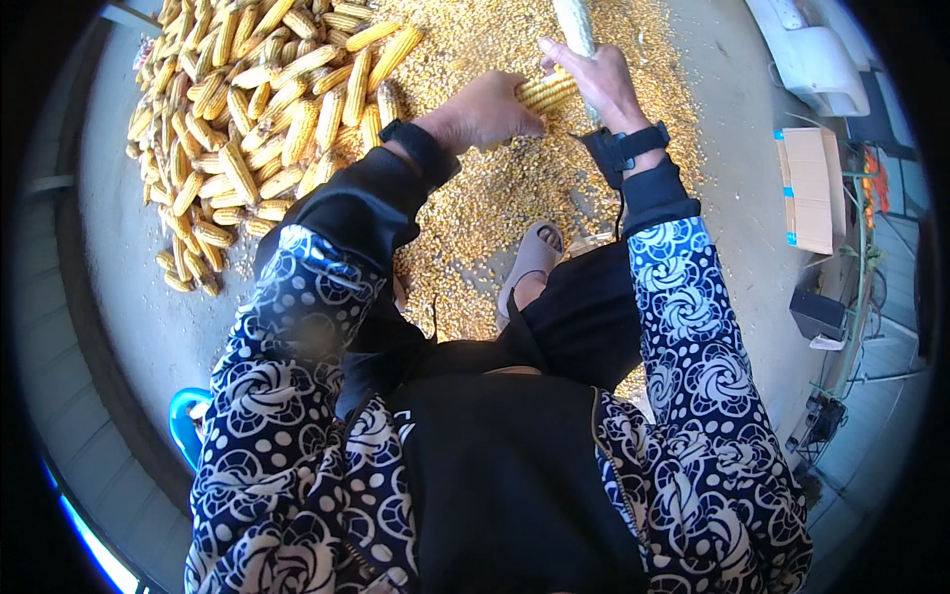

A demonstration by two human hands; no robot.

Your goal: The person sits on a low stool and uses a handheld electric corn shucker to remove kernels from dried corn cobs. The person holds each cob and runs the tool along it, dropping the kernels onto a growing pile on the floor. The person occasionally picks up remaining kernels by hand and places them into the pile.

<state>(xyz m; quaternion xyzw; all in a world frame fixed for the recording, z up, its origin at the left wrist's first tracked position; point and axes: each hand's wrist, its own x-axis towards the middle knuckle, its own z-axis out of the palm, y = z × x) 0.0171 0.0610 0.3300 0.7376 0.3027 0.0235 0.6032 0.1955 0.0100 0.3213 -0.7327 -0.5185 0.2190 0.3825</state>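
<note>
My left hand is closed around the left end of a yellow ear of corn, which lies roughly crosswise above the loose kernels. At the ear's right end is my right hand, its thumb stretched to the left. A long, pale, textured rod-like thing runs down to this hand, and a thin pale part shows just below it. Whether the right fingers grip the ear or the rod cannot be made out. Black straps circle both wrists, and a small black device sits at the right one.
A heap of unshelled ears of corn lies on the left. Kernels spread over the floor around my sandalled foot. On the right are a cardboard box, a dark box and a green metal frame. A blue-rimmed container stands lower left.
</note>
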